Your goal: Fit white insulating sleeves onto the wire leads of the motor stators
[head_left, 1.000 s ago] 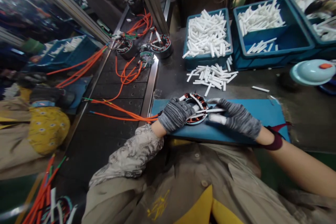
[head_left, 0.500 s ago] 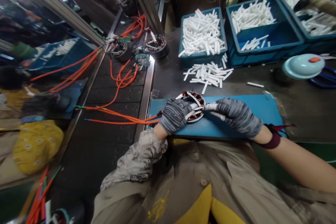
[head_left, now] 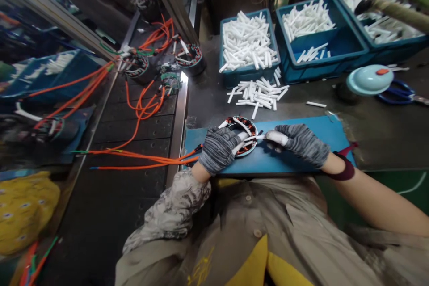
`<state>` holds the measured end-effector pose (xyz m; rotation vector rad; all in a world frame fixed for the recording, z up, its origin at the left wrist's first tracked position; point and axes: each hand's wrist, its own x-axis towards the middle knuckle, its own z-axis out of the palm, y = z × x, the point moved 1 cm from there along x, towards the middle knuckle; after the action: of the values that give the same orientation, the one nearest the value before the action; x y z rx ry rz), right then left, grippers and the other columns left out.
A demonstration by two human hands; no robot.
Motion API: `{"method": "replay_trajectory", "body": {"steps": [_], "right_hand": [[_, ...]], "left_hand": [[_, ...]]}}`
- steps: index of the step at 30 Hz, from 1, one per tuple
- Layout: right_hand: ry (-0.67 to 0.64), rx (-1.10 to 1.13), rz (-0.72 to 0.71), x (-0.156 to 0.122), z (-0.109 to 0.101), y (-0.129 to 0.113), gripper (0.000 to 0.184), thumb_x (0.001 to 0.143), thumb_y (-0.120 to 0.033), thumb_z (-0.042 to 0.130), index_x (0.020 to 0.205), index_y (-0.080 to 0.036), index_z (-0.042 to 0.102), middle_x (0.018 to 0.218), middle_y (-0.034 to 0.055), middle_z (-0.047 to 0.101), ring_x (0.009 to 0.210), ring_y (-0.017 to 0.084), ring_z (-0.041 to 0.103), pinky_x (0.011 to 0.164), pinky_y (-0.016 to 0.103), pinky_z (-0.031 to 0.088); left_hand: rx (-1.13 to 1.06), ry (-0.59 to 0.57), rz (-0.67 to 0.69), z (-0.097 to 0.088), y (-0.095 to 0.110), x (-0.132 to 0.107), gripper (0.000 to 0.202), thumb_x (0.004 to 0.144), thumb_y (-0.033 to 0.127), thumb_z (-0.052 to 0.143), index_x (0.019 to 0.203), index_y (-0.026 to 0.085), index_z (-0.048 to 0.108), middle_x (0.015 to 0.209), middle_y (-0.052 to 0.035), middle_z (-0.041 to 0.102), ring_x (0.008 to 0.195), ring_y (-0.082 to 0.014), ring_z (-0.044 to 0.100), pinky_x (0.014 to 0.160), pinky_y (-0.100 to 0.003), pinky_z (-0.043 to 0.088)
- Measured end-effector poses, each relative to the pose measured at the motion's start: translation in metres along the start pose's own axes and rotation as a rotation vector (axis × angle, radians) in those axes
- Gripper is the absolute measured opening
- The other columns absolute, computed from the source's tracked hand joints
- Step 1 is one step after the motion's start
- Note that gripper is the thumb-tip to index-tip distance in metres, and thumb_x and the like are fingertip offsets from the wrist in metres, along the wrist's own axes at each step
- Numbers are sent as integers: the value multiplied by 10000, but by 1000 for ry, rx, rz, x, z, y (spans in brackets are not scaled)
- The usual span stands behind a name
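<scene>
A ring-shaped motor stator (head_left: pixel 254 128) with dark and orange-red windings lies on a blue mat (head_left: pixel 321 130). My left hand (head_left: pixel 218 148), in a grey knit glove, grips its near left side, with light-tipped thumb and finger closed over white sleeves on the ring. My right hand (head_left: pixel 301 144), gloved alike, pinches the outer end of a thin white sleeve (head_left: pixel 258 137) at the ring's right edge. A dark wire end shows beside that sleeve. Orange lead wires (head_left: pixel 140 159) run left from the stator. My left hand hides part of the ring.
Loose white sleeves (head_left: pixel 258 92) lie beyond the mat, before a blue bin (head_left: pixel 248 73) full of them. More blue bins (head_left: pixel 335 66) stand to its right. A light-blue-lidded container (head_left: pixel 368 81) and blue-handled scissors (head_left: pixel 398 94) sit at right. Other stators (head_left: pixel 191 60) rest by a metal post.
My right hand has turned slightly and its fingertips sit a little off the ring, the thin sleeve now showing between. My left hand stays on the stator. The whole view has shifted slightly.
</scene>
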<state>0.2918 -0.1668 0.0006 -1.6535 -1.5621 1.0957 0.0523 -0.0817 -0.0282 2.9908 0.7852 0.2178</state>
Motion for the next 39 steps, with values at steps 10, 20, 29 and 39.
{"method": "replay_trajectory", "body": {"steps": [10, 20, 29, 39], "right_hand": [[489, -80, -77, -42, -39, 23, 235, 817, -444, 786, 975, -270, 786, 961, 44, 795, 903, 274, 737, 880, 447, 573], [319, -24, 92, -21, -13, 27, 372, 867, -568, 667, 1009, -247, 791, 960, 61, 802, 910, 286, 741, 876, 431, 571], [606, -499, 212, -51, -93, 92, 413, 918, -512, 609, 1193, -244, 759, 1132, 140, 776, 1014, 325, 717, 900, 457, 522], [515, -757, 679, -24, -231, 147, 479, 859, -433, 681, 1220, -123, 735, 1235, 302, 700, 882, 304, 718, 727, 482, 355]], "left_hand": [[9, 22, -19, 2, 0, -1, 365, 1036, 350, 491, 1327, 283, 700, 1190, -104, 747, 1105, -278, 664, 977, -431, 450], [43, 83, -11, -2, 3, -1, 367, 1034, 341, 491, 1329, 273, 699, 1149, -95, 760, 1055, -265, 682, 939, -403, 465], [-16, 99, -4, 0, -4, -4, 337, 1021, 329, 515, 1271, 277, 735, 1050, -96, 771, 1007, -276, 687, 942, -441, 474], [-148, 125, -22, -8, 1, -3, 346, 1005, 342, 537, 1287, 264, 721, 1068, -79, 763, 1051, -261, 670, 1031, -454, 460]]}}
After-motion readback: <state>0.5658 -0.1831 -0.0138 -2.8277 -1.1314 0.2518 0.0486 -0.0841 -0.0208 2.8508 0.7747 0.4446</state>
